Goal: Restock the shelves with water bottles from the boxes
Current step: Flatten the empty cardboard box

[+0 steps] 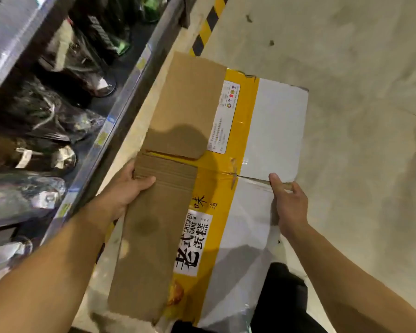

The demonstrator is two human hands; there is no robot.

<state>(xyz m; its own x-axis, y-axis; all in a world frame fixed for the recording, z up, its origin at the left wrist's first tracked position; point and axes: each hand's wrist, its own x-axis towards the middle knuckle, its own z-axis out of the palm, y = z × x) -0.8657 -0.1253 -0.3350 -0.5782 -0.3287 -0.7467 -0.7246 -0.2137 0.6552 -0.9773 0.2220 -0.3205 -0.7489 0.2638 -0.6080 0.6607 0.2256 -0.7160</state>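
Two bare forearms come in from the bottom edge, one each side of a flattened cardboard box (216,169) lying on the concrete floor (358,92). Left hand (127,188) grips the box's plain brown flap at its left edge: thumb laid flat on top of the flap, fingers curled under the edge and hidden, so clamped on cardboard. Right hand (289,203) is at the opposite edge, on the white panel: thumb on top pointing up along the seam, fingers wrapped round the edge and mostly out of sight; it looks closed on the box edge too. Box is closed or folded flat, printed yellow band with a white label reading "CHICKEN CAKE" plus Chinese characters, torn tape along the middle seam, white shipping label further up. No opened box contents visible. Metal shelf rack (120,111) runs diagonally just left of the box, price tags on its front rail. On the shelves, dark, blurry bottles (87,68) in shiny wrap; cannot tell if they are water. Yellow-black hazard stripe (209,22) on the floor near the top. Dark trousers (283,301) just below the box.
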